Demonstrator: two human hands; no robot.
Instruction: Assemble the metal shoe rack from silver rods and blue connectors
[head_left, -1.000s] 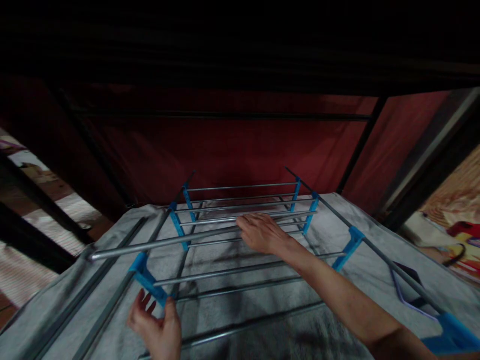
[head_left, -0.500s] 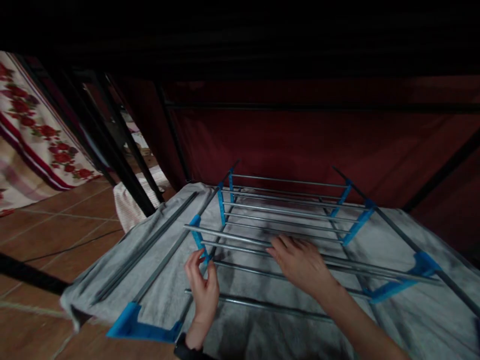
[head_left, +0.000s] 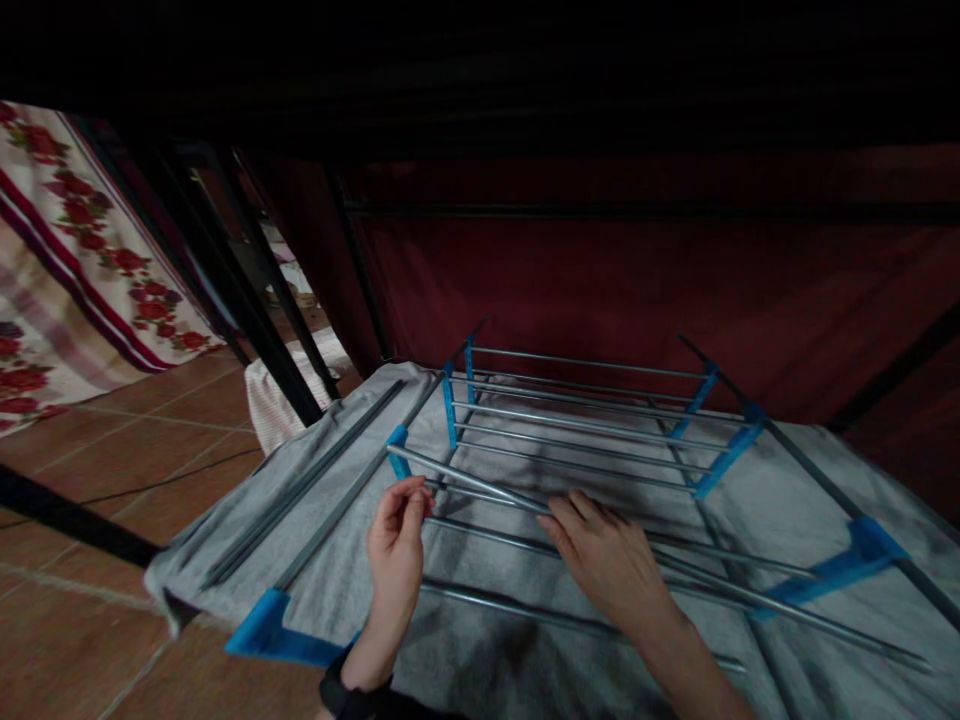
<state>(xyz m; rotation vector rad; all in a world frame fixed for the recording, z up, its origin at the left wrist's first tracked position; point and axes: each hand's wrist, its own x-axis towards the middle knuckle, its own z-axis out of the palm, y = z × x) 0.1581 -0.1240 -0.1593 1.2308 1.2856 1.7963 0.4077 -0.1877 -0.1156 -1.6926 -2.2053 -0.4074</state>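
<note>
My right hand [head_left: 604, 555] is wrapped round a long metal tube [head_left: 465, 477], which lies slantwise over a rack. The tube's left end is near a blue plastic bracket [head_left: 399, 452], and its right end sticks out toward the lower right. My left hand [head_left: 396, 540] has its fingers curled and pinched at the left end of a thinner metal rod [head_left: 476, 492]; the fingertips partly hide that end. Under both hands, another rod [head_left: 487, 537] runs across. Closer to me lies a loose metal rod [head_left: 517, 605].
Metal rods [head_left: 592, 440] span blue brackets [head_left: 731, 458] at the back. Another blue bracket [head_left: 281, 632] is at front left. Loose tubes [head_left: 307, 480] lie left on the grey cloth [head_left: 337, 560]. Dark frame posts [head_left: 247, 300] stand left, with a dark red fabric [head_left: 570, 275] behind.
The tube in my right hand has swung, its right end coming toward me and off the right bracket. My left hand has moved slightly up, and its fingers have closed at the rod end.
</note>
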